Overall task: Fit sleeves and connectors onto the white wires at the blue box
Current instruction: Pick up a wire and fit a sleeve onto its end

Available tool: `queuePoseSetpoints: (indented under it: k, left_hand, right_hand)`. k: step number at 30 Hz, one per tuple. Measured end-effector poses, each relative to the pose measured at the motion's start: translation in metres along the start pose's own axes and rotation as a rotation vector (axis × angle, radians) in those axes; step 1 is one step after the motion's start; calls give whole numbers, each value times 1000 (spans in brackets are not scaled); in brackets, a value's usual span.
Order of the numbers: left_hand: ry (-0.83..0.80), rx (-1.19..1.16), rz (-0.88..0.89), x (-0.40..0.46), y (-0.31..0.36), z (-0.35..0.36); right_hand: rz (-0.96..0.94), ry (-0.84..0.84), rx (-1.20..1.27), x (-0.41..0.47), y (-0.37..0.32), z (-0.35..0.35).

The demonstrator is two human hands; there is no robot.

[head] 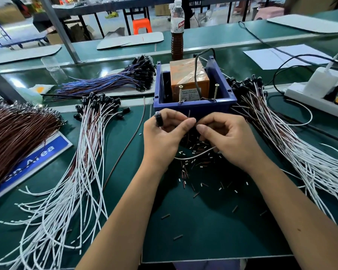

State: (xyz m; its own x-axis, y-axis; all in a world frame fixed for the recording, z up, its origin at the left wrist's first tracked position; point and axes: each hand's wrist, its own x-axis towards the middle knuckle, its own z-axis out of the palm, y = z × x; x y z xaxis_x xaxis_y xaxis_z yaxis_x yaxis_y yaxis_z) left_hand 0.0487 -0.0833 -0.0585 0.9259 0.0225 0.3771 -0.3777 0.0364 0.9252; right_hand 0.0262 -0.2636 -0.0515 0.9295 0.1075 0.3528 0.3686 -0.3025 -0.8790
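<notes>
Both hands meet just in front of the blue box [193, 108]. My left hand [164, 137] holds a black connector [159, 119] against its fingers and pinches a thin brown wire end [189, 114] that sticks up. My right hand [226, 139] pinches close to the left thumb, fingers curled; a white wire [195, 155] loops under both hands. Short brown and white sleeve pieces [195, 168] lie scattered on the green mat below. White wires with black connectors lie in one pile on the left [76, 172] and another on the right [293, 145].
An orange unit [189, 76] with two upright screws sits in the blue box. Blue wires [109, 82] lie behind at left, brown wires [14, 129] far left. A bottle [177, 30] stands behind the box. A white power strip [310, 94] with cables lies at right.
</notes>
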Motion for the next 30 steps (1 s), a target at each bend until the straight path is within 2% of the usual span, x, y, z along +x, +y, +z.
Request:
queuePoseSetpoints:
  k: [3,7,11,15,19,25,30]
  left_hand:
    - [9,-226,-74,-1,6,1]
    - [-21,-353,-125,-5,9,7]
    - [-53,-281,-104,-7,8,11]
    - [-167,-13,10,-7,6,13]
    - [-269,145,-21,-3,6,1]
    - [-379,-41,-168,-1,8,-10]
    - [-274,1,-85,3,7,-11]
  right_hand:
    - [37,-72,42,-1,-4,3]
    - [34,-46,129,-4,-7,11]
    - [-11,20,205,-4,-8,12]
    - [-18,87,234,-2,-6,5]
    - [-12,112,175,0,-2,5]
    - [6,94,200,1,-1,4]
    - [-77,55,-100,-1,-2,2]
